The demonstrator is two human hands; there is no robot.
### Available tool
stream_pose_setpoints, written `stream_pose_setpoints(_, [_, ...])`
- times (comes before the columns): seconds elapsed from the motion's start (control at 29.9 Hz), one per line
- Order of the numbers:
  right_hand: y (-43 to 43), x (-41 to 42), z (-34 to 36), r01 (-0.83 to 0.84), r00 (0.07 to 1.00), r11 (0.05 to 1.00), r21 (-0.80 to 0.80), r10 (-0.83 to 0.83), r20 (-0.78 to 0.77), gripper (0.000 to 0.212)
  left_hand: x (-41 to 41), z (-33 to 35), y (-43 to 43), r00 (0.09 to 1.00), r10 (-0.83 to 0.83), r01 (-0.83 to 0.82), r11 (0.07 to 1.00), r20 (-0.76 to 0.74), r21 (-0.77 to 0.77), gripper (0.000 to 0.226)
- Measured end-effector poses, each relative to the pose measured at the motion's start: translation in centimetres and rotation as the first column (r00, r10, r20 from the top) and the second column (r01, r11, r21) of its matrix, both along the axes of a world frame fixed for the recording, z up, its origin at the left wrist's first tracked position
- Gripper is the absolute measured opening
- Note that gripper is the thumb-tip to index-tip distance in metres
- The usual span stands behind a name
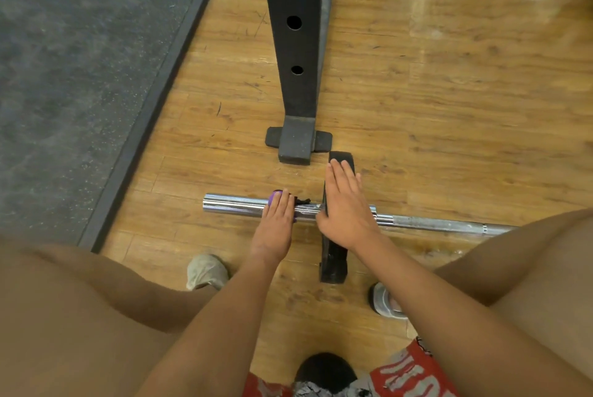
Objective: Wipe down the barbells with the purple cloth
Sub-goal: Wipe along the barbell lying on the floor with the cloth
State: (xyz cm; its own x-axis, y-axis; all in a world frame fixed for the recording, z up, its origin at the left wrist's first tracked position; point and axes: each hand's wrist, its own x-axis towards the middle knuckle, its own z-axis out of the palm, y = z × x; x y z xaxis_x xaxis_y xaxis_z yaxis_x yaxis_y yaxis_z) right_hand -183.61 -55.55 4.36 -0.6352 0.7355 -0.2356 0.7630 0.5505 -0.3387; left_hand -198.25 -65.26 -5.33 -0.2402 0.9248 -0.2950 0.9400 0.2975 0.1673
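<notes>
Now, frame centre | left hand (pixel 275 223) presses purple cloth (pixel 274 197) onto barbell (pixel 231 204), fingers seemingly straight | right hand (pixel 346 204) flat on black plate (pixel 333 265), fingers extended.

Head-worn wide-angle view, steeply downward, close over the floor (pixel 449 101)
</notes>
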Motion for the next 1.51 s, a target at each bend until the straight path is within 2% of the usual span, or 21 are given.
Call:
stream_pose_setpoints(0.17, [0.4, -0.3, -0.5, 0.024, 1.000, 0.999, 0.028, -0.023, -0.015, 0.093, 0.7, -0.2, 0.6, 1.000, 0.007, -0.008, 0.999, 0.023, 0.037, 0.073])
stream_pose_setpoints(0.3, [0.1, -0.5, -0.5, 0.018, 1.000, 1.000, 0.022, -0.017, -0.025, 0.090, 2.2, -0.2, 1.7, 0.990, -0.107, 0.106, 0.994, 0.093, 0.007, 0.074])
stream_pose_setpoints(0.5, [0.7, -0.3, -0.5, 0.003, 1.000, 1.000, 0.017, -0.002, -0.020, 0.088, 1.7, -0.8, 3.5, 0.988, -0.125, 0.131, 0.990, 0.092, -0.055, 0.075])
stream_pose_setpoints(0.6, [0.9, -0.4, -0.3, 0.013, 0.999, 1.000, 0.007, -0.013, -0.033, 0.086, 2.1, -0.7, 4.2, 0.991, -0.108, 0.112, 0.992, 0.081, -0.050, 0.076])
stream_pose_setpoints(0.77, [1.6, -0.7, -0.2, 0.014, 1.000, 1.000, -0.018, -0.014, -0.024, 0.087, 3.6, -0.7, 1.6, 0.990, -0.051, 0.044, 0.997, 0.129, 0.056, 0.073])
stream_pose_setpoints(0.87, [1.5, -0.6, -0.1, 0.018, 0.999, 1.000, -0.019, -0.018, -0.034, 0.087, 3.6, -0.7, 1.7, 0.992, -0.072, 0.065, 0.995, 0.104, 0.076, 0.073])
stream_pose_setpoints(1.0, [1.8, -0.6, -0.3, 0.014, 1.000, 1.000, -0.016, -0.015, -0.026, 0.088, 2.3, -1.0, 4.1, 0.984, -0.149, 0.148, 0.989, 0.101, 0.017, 0.072])
stream_pose_setpoints(1.17, [2.3, -0.9, -0.2, 0.007, 1.000, 1.000, -0.025, -0.007, -0.018, 0.089, 3.3, -0.4, 2.7, 0.988, -0.110, 0.108, 0.994, 0.113, 0.026, 0.073])
stream_pose_setpoints(1.3, [2.7, -1.1, -0.4, 0.023, 0.999, 1.000, -0.017, -0.024, -0.034, 0.078, 3.1, -0.3, 3.8, 0.990, -0.094, 0.093, 0.996, 0.108, 0.017, 0.072])
stream_pose_setpoints(1.41, [2.7, -1.2, -0.3, 0.018, 0.999, 1.000, -0.009, -0.018, -0.030, 0.072, 1.9, -0.2, 6.1, 0.982, -0.147, 0.156, 0.985, 0.119, -0.068, 0.075])
stream_pose_setpoints(1.51, [2.7, -1.3, -0.3, 0.031, 0.999, 0.999, 0.007, -0.031, -0.033, 0.065, 2.1, -0.2, 5.2, 0.984, -0.091, 0.095, 0.995, 0.155, -0.017, 0.078])
